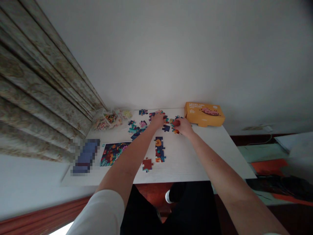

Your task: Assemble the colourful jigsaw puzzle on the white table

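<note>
My left hand [157, 120] reaches to the back of the white table, fingers curled down over colourful jigsaw puzzle pieces; what it grips is hidden. To its right, my right hand [185, 128] has its fingers closed on a dark red puzzle piece [176, 123], with other pieces around it. Between the hands lies a dark blue puzzle piece [166, 128]. Nearer to me is a joined strip of pieces [160, 149], and a loose red-brown piece [147, 164] sits at its lower left. More pieces [134, 127] lie left of my left hand.
A yellow puzzle box [204, 114] stands at the back right. Clear plastic bags with small colourful contents [107, 120] lie at the back left, by the curtain [44, 71]. A printed picture sheet [112, 154] and a blurred blue object [86, 156] are on the left of the table [186, 169].
</note>
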